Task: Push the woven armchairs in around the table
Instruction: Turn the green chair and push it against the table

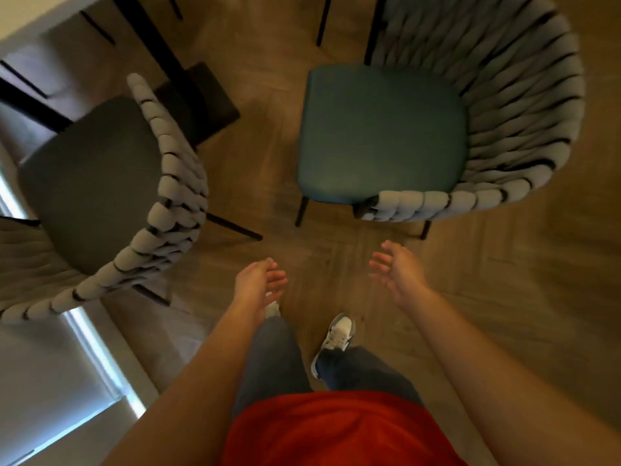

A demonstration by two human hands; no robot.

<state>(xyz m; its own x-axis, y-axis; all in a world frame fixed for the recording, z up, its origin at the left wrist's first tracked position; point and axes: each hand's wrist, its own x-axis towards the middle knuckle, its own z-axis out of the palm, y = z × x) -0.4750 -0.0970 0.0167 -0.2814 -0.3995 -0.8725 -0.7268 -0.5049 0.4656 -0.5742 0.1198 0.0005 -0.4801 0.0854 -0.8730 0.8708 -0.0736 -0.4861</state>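
Head view, looking steeply down at a wooden floor (336, 243). Two woven armchairs stand ahead of the person, both apart from the hands. One armchair, with a teal seat (379, 132), stands at upper right; its woven grey back (524, 105) curves round the right and near sides, and its open front faces left. A second armchair, with a dark grey seat (94, 176), stands at left; its woven back (174, 196) wraps the right and near sides, and its seat points toward the table (40, 15), whose pale edge shows at the upper left corner with dark legs below it. Bare floor lies between the two chairs.

Left hand (260, 285) is held out low in front of the body, open, fingers loosely spread, gripping nothing; it hangs just right of the near corner of the dark-seated chair's back without touching it. Right hand (395, 267) is likewise open with fingers spread and empty; it hovers just below the near woven arm of the teal-seated chair, apart from it. Both palms turn inward toward each other. Beneath the arms appear a red shirt (336, 428), dark trousers and a pale shoe (337, 332) on the floor. Motion blur softens the picture's edges.
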